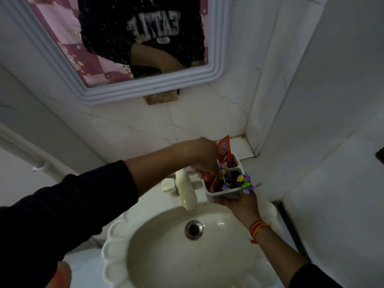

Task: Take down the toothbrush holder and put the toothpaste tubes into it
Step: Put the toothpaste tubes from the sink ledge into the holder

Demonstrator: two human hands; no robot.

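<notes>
A white toothbrush holder (220,194) with several compartments and purple-and-yellow flower decorations hangs over the sink's back right rim. My right hand (241,201) grips it from below. A red-orange toothpaste tube (224,149) stands upright in the far compartment. My left hand (204,156) reaches over the holder, fingers closed on a second red tube (211,179) that pokes into the near left compartment. That tube is mostly hidden by my fingers and the holder's wall.
A cream scalloped sink (116,242) with a metal drain (194,229) lies below. A cream tap (186,191) stands just left of the holder. A white-framed mirror (145,88) hangs above, with a bare mounting patch (161,97) under it. A tiled wall corner rises at right.
</notes>
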